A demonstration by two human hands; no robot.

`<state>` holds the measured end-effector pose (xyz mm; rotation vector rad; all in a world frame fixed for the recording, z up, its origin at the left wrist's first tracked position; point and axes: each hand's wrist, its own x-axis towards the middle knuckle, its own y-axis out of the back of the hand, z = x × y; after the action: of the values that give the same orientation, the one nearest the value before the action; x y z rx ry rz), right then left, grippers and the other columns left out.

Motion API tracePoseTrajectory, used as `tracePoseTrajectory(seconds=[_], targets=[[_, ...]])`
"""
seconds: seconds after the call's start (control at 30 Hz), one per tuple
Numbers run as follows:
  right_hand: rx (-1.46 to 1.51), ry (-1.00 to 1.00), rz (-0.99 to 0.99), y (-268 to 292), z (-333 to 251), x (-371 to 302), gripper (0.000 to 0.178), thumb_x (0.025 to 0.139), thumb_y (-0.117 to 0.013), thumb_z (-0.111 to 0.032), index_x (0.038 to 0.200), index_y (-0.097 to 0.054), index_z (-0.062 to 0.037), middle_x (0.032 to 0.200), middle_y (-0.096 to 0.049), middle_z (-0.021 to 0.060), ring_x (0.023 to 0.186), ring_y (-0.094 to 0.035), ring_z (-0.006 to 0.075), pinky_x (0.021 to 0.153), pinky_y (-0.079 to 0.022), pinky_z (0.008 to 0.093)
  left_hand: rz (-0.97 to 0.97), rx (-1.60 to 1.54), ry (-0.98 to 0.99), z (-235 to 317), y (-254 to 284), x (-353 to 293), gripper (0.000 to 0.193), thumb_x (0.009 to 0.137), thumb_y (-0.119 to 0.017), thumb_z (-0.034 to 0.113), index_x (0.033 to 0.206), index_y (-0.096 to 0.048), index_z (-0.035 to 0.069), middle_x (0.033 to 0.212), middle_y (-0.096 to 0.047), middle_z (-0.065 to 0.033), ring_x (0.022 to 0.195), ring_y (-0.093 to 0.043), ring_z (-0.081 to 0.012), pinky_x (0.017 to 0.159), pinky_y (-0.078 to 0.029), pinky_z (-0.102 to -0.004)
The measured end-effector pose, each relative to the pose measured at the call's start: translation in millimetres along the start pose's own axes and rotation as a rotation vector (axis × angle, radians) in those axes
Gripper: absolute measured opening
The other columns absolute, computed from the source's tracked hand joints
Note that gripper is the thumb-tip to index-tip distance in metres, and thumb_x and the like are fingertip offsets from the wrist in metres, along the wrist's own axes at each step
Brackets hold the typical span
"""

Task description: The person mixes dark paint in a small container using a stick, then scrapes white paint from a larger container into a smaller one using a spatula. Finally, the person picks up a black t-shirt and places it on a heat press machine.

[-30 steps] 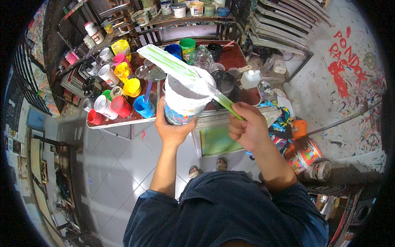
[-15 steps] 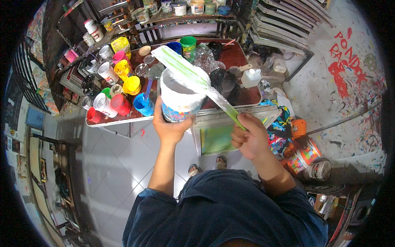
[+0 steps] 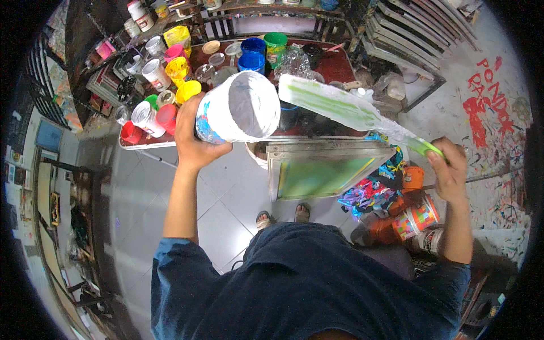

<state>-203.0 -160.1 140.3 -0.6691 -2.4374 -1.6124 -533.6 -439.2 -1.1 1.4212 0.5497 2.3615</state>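
Note:
My left hand is wrapped round a white plastic bucket and holds it up above the near edge of the table. The bucket is tilted with its mouth to the right, and its grey inner wall shows white smears. A green spatula smeared thickly with white paint is gripped by its handle in my right hand. Its broad blade points left toward the bucket, just right of the rim and apart from it in the picture. The bucket's bottom is hidden from view.
Behind the bucket, a dark red table bears yellow cups, blue cups and other paint pots. A green-meshed screen frame leans at its front. Right of it lie coloured rags and a checkered bucket. A frame rack stands far right.
My right hand has moved right, drawing the spatula away from over the bucket's mouth. My left hand has shifted left and tipped the bucket so its mouth turns to the right.

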Motion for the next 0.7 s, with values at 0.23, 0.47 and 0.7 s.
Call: tracePoseTrajectory(seconds=[0.23, 0.47, 0.7], targets=[[-0.275, 0.405, -0.043, 12, -14, 19, 0.011, 0.080, -0.057, -0.011, 0.076, -0.054, -0.0008, 0.063, -0.052, 0.0117, 0.057, -0.051, 0.0296, 0.054, -0.037, 0.0385, -0.013, 0.000, -0.288, 14, 8, 27, 0.074, 0.043, -0.080, 0.021, 0.109, -0.054, 0.002, 0.108, -0.058, -0.0143, 0.102, -0.055, -0.0330, 0.089, -0.042, -0.0416], [-0.213, 0.185, -0.210, 11, -28, 18, 0.012, 0.081, -0.054, -0.008, 0.071, -0.050, -0.0021, 0.057, -0.047, 0.0134, 0.048, -0.047, 0.0317, 0.047, -0.036, 0.0379, 0.034, -0.001, -0.381, 14, 5, 30, 0.065, 0.047, -0.081, 0.026, 0.103, -0.058, 0.002, 0.102, -0.060, -0.0132, 0.099, -0.057, -0.0318, 0.085, -0.043, -0.0405], [-0.046, -0.038, -0.319, 1, -32, 5, 0.014, 0.082, -0.052, -0.008, 0.070, -0.049, -0.0021, 0.056, -0.043, 0.0163, 0.049, -0.049, 0.0341, 0.047, -0.037, 0.0372, 0.070, 0.031, -0.398, 9, -5, 23, 0.063, 0.049, -0.080, 0.028, 0.103, -0.059, 0.003, 0.103, -0.059, -0.0135, 0.099, -0.056, -0.0327, 0.082, -0.043, -0.0392]])
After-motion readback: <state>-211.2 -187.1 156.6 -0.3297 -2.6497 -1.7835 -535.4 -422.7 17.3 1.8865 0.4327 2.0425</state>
